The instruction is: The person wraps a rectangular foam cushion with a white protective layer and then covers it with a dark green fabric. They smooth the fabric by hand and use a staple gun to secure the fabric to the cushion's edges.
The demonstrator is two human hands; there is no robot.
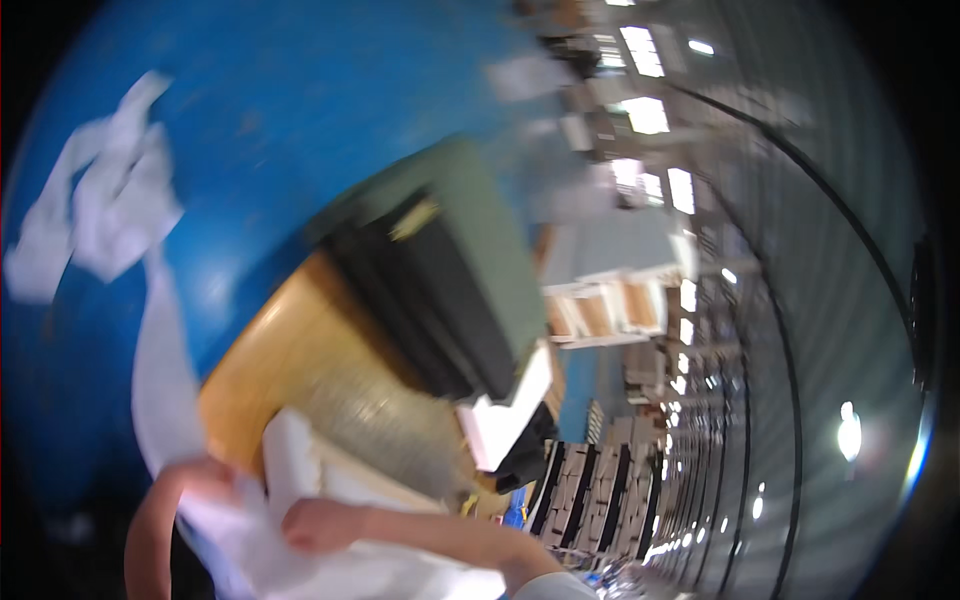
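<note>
Both of my hands are on soft white sheet material (270,550), cloth or thin film; I cannot tell which. At the lower left, my left hand (205,480) is closed round it, smeared by motion. Just to the right, my right hand (322,525) is curled into a fist on the same material, with its fingertips hidden. From my left hand a long white strip (165,360) runs up across the blue floor to a crumpled white heap (125,190).
A yellowish wooden surface (275,330) lies beyond my hands, bearing black padded pieces (430,290) against a grey-green panel (475,210). A white board (507,420) stands beside it. Farther off are a white shelved unit (610,305) and stacked striped goods (590,495) on blue floor (330,70).
</note>
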